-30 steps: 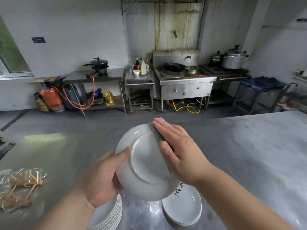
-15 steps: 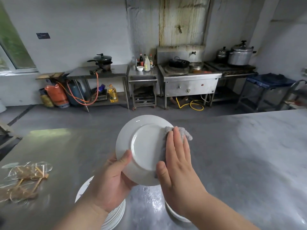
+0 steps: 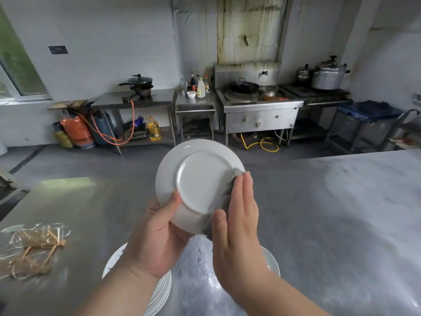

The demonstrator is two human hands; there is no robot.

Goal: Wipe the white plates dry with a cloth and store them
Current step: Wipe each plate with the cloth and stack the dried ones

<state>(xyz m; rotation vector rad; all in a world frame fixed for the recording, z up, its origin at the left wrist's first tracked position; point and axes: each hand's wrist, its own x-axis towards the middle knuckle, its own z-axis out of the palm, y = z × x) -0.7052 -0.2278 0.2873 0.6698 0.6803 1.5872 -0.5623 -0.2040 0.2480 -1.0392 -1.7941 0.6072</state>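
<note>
I hold a white plate (image 3: pixel 198 179) up in front of me with its underside facing me. My left hand (image 3: pixel 157 238) grips its lower left rim, thumb on the underside. My right hand (image 3: pixel 239 226) presses a grey cloth (image 3: pixel 230 185) flat against the plate's right side with straight fingers. Below my left arm stands a stack of white plates (image 3: pixel 159 295) on the steel table (image 3: pixel 330 224). A second pile of white plates (image 3: pixel 272 262) peeks out behind my right wrist.
A bundle of wire and bamboo sticks (image 3: pixel 32 249) lies at the table's left. The table is wet in front of me. Across the floor stand a wok stove (image 3: pixel 257 106), steel tables, gas cylinders (image 3: pixel 78 131) and a blue cart (image 3: pixel 369 115).
The plate has risen and tilted more upright toward me. My right hand with the cloth slid from the plate's upper rim down to its right side, fingers now flat.
</note>
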